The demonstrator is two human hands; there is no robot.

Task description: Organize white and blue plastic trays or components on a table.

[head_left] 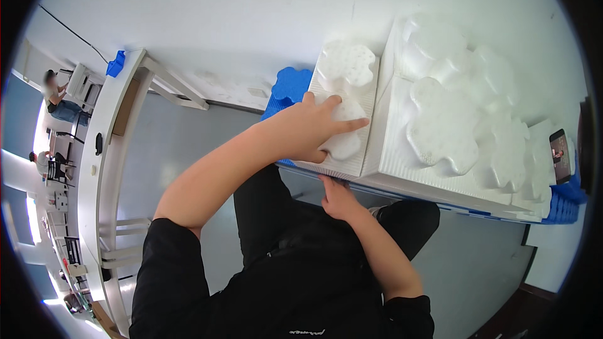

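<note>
My left hand lies with its fingers spread over a white moulded block, which has raised, lobed bumps on top and finely ribbed sides. The thumb and fingertips rest around the nearer bump. Below the block's near edge is my right hand, close to the blue rim beneath; its fingers are partly hidden there, and I cannot tell if they grip. Right beside this block stands a larger, taller group of white moulded blocks with similar bumps. A blue piece of the same lobed shape sits lower, behind my left wrist.
A phone with a lit screen leans at the far right, above blue ribbed pieces. White wall runs behind the blocks. On the left, a long white table carries a blue object. People sit farther off, near windows.
</note>
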